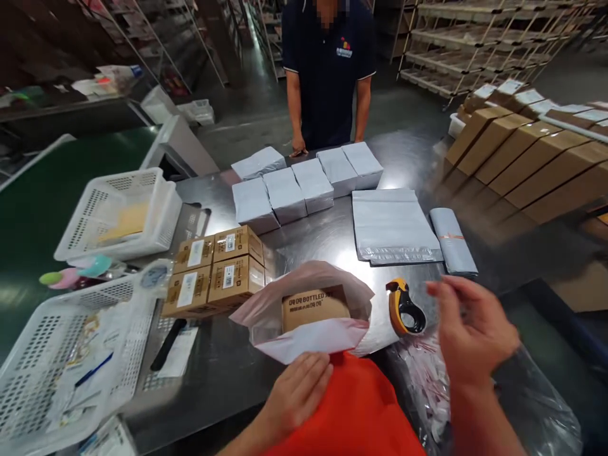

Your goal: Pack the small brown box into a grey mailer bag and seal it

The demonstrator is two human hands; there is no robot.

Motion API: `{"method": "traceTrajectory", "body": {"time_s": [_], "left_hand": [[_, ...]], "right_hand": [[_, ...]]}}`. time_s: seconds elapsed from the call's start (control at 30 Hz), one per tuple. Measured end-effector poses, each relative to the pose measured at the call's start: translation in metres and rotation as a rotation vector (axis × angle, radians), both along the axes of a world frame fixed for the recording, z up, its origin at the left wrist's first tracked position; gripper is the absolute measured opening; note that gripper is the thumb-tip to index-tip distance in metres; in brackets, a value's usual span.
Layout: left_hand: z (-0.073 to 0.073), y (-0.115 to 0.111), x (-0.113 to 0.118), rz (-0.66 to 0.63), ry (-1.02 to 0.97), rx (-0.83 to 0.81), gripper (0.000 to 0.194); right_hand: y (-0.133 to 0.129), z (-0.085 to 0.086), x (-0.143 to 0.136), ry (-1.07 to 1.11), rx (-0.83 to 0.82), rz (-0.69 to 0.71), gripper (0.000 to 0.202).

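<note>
Item: brown carton (315,308), seated mouth-up inside a pink-grey mailer bag (304,316) at the table's near edge. My left hand (297,392) pins the bag's flap flat, keeping it open. My right hand (470,329) hovers loosely open beside the yellow tape cutter (403,307), holding nothing.

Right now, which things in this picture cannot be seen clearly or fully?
- Cardboard box, head view: lower part hidden inside the mailer bag.
- Left hand: fingertips lie on the bag's flap; the wrist is hidden by orange cloth.
- Right hand: blurred, whether it holds anything is unclear.
- Labels on the stacked brown boxes: too small to read.
- Standing person: top cut by the edge.
</note>
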State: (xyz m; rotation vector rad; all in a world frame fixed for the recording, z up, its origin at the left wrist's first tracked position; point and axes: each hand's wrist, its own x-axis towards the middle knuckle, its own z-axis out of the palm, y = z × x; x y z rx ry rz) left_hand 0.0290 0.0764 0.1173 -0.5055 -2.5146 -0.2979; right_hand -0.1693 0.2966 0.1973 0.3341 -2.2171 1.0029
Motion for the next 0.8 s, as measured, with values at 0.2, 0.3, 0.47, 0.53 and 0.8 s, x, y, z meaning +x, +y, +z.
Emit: {"method": "traceTrajectory", "body": {"time_s": [0.2,0.3,0.47,0.53,0.8], "left_hand": [[-0.026,0.019,-0.017,0.180,0.162,0.000,0.028],[-0.031,0.020,-0.020,0.234,0.152,-0.038,0.028],[-0.038,0.022,-0.024,0.292,0.132,-0.068,0.032],[-0.038,0.021,-0.025,0.294,0.142,-0.058,0.034],[-0.031,0.015,-0.030,0.228,0.215,0.033,0.029]], "right_hand": [[-0.159,0.049,0.031,-0.111,0.608,0.511,0.066],[-0.175,0.037,0.007,-0.310,0.862,0.549,0.035],[-0.162,0.030,-0.008,-0.353,0.977,0.750,0.018],[-0.153,0.025,-0.001,-0.337,1.000,0.863,0.014],[-0.124,0.001,0.032,-0.215,1.057,1.064,0.006]]}}
